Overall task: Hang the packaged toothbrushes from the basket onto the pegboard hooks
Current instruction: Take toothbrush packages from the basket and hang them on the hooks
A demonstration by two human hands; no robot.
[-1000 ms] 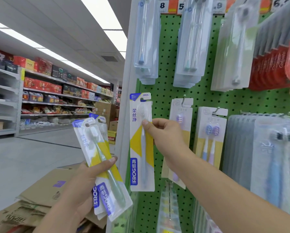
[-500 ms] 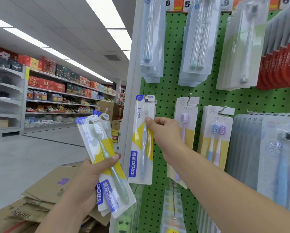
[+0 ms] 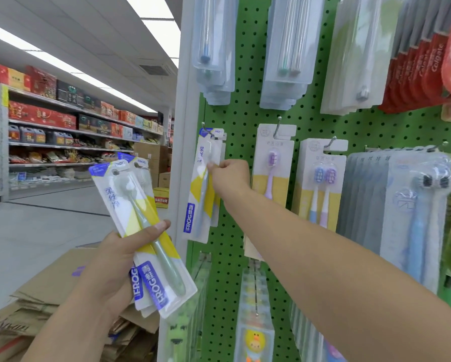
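My right hand pinches a white, yellow and blue packaged toothbrush against the left edge of the green pegboard. The pack's top hole sits at a metal hook. My left hand grips a fanned bundle of matching toothbrush packs, held lower left, away from the board. The basket is out of view.
Other toothbrush packs hang on hooks: purple ones and a twin pack right of my hand, clear blister packs above, red toothpaste boxes top right. Flattened cardboard lies lower left. A store aisle with shelves runs behind.
My right hand has carried the single pack up and towards the board until its top reached the hook. My left hand with the bundle stays about where it was.
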